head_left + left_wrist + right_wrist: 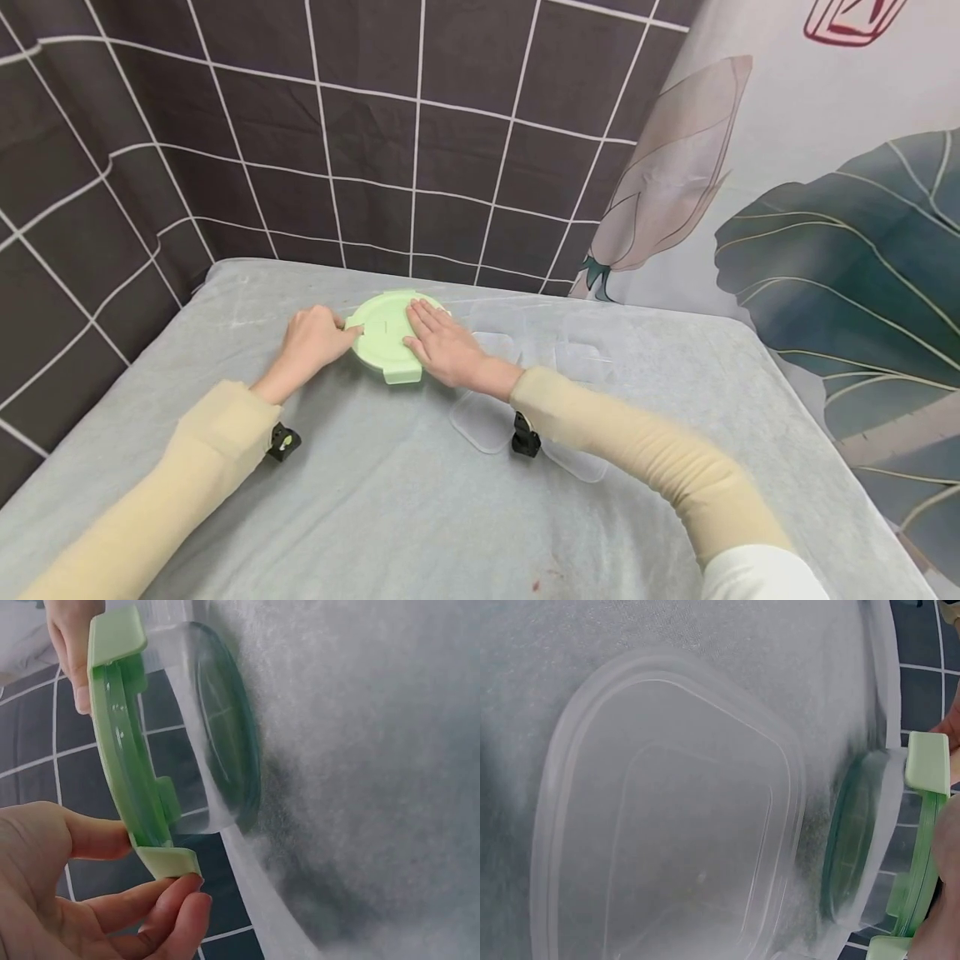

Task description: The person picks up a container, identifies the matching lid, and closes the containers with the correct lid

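Note:
A round light-green lid (378, 329) with side clips sits on a clear round glass container (225, 727) on the cloth-covered table. My left hand (311, 337) is at the lid's left side. Its thumb lies at the lid's rim and its fingertips touch the end of one clip (171, 862), which sticks outward. My right hand (446, 343) lies flat across the right part of the lid with its fingers extended. Another clip (402, 372) faces the front of the table. In the right wrist view, the right hand shows only in part at the right edge.
Several clear plastic lids or shallow containers lie right of the glass container, among them a rounded rectangular one (682, 817) under my right forearm. A grey cloth (420, 508) covers the table. Behind it hangs a dark checked curtain (360, 133), with a leaf-patterned one (825, 250) at right.

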